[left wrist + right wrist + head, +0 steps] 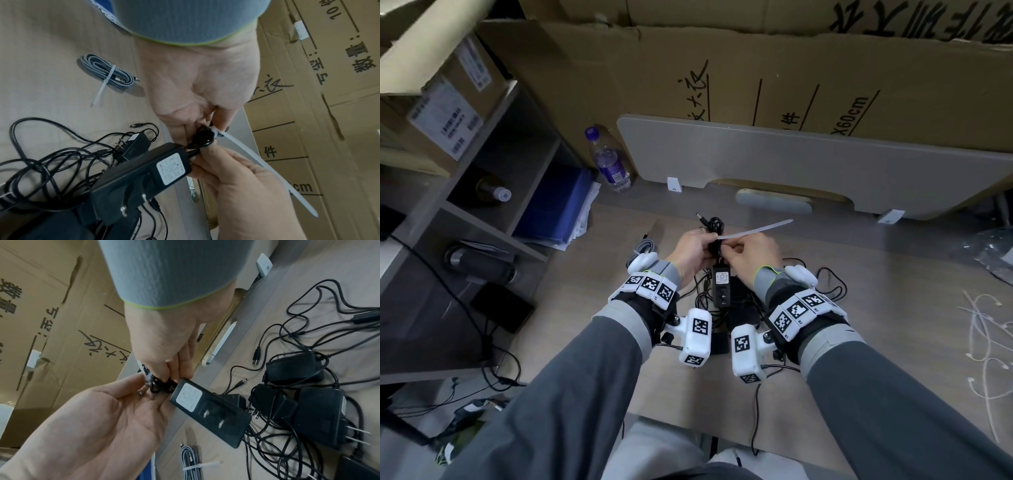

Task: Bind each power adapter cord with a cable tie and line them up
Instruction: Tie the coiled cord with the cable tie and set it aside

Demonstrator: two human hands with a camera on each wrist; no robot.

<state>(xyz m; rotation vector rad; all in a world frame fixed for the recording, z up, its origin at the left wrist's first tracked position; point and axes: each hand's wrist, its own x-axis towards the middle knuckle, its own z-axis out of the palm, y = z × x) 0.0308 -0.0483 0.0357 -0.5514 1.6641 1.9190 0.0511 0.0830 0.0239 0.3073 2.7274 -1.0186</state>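
Two hands, left (693, 251) and right (751, 255), pinch a coiled cord (203, 138) with a tie (755, 229) looped round it, above the table's (859, 325) far edge. The adapter (722, 286) dangles, probably light; the cord looks limp, best gripped at the bundle.
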